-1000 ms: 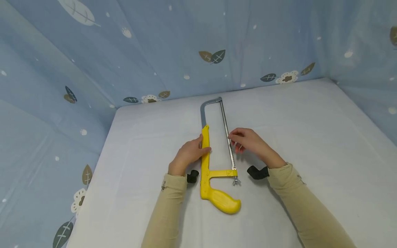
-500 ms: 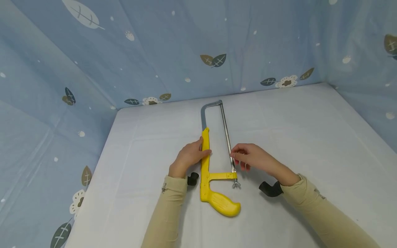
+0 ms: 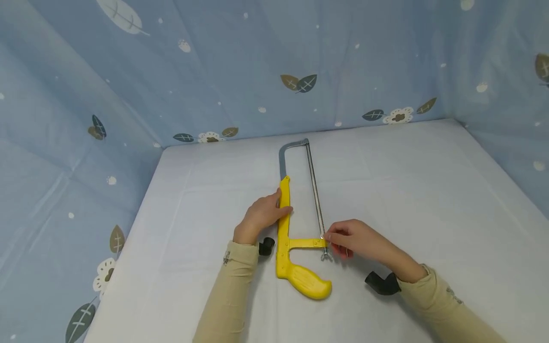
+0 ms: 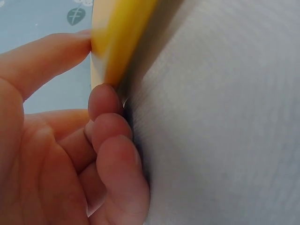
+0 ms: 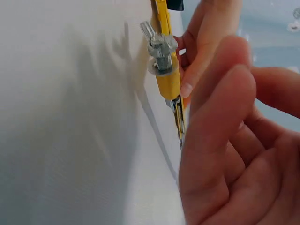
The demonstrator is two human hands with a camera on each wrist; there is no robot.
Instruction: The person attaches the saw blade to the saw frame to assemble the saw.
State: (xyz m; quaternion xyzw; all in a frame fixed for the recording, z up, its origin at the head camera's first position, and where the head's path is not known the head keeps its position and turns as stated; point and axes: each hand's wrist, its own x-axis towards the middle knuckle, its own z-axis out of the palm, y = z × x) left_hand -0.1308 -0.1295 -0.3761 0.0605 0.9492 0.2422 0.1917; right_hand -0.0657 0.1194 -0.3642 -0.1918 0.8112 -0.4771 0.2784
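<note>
Backdrop [image 3: 231, 66]: blue, leaf-and-flower print, beyond left hand [image 3: 260, 213] and right hand [image 3: 361, 240].
Tabletop [image 3: 206, 190]: white, faintly creased, beneath both.
Light: soft, diffuse.

I see the left forearm [image 3: 225, 295] extended forward, the left grip [image 3: 260, 213] pinching, thumb opposite its curled fingers [image 4: 116, 159]. My right forearm [image 3: 448, 305] slants inward from the right; the right grip [image 3: 359, 239] points leftward, fingers loosely bent.

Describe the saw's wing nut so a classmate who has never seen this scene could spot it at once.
On the white surface is a hacksaw. Follow its yellow crossbar to the end by the right hand; there the wing nut juts toward the handle. Unlike that yellow crossbar and handle, it is silvery, with two small flared wings.
</note>
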